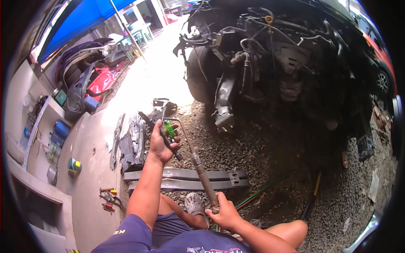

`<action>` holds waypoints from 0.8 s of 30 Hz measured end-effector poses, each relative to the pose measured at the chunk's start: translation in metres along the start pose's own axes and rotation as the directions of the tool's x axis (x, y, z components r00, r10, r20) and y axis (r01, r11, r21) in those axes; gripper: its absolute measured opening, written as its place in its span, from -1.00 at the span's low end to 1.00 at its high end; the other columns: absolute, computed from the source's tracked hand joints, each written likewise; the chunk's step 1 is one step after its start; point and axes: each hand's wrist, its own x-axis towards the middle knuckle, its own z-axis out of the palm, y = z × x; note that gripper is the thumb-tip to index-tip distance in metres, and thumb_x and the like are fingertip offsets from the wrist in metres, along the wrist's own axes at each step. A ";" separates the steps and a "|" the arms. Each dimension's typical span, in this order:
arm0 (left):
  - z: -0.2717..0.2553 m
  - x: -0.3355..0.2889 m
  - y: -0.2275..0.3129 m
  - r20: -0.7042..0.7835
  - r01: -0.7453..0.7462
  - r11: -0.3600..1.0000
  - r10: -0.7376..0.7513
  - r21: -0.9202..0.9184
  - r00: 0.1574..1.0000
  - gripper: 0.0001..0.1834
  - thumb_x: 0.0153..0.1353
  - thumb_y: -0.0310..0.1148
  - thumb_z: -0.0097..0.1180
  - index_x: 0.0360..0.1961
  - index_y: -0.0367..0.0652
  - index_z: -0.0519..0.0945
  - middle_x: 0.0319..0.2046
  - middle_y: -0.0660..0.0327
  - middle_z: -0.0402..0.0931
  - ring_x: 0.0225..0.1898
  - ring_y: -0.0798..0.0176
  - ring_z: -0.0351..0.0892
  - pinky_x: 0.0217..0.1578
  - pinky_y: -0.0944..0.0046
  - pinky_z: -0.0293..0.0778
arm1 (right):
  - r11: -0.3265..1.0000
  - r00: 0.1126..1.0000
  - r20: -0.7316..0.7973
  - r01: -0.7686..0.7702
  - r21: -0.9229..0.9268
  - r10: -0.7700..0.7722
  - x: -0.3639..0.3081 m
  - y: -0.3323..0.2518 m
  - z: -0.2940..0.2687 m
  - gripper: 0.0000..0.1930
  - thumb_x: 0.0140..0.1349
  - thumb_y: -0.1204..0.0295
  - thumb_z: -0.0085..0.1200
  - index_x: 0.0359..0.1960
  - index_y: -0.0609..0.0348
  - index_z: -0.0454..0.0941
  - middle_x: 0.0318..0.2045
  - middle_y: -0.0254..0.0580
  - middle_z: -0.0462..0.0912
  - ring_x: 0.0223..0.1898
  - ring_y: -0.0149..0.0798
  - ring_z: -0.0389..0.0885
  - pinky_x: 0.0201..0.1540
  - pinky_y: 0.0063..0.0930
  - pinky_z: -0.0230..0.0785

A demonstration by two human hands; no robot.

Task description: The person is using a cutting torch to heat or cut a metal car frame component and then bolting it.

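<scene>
My right hand (224, 213) is closed round the rear end of a gas torch (204, 179). Its thin bent neck slants up and away to the left, and the tip hangs right beside my left hand. My left hand (161, 145) is raised and closed. Between its fingers is a bright green lighter (169, 128), and a long dark bar-like piece (168, 142) runs through the same grip. Whether a flame burns at the tip cannot be made out in the glare. Beyond both hands stands a dark vehicle (291, 59) with its front stripped open.
Grey metal beams (185, 179) lie on the gravel before me. Torn metal panels (133, 139) sit at the left. Green and red hoses (253, 196) trail on the right. Pliers and hand tools (110, 199) and a can (74, 166) rest on the concrete.
</scene>
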 end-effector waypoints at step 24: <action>-0.105 0.062 0.005 0.052 -0.149 0.978 0.158 -0.145 0.986 -0.76 0.60 -0.41 0.20 0.15 -0.33 0.65 -0.05 0.12 0.74 -0.08 0.31 0.74 -0.32 0.47 0.52 | 0.975 0.972 -0.080 0.220 -0.014 -0.220 0.018 0.022 0.011 -0.37 0.40 0.39 0.37 0.35 0.27 0.25 -0.53 0.15 0.70 -0.52 0.12 0.80 -0.38 -0.02 0.58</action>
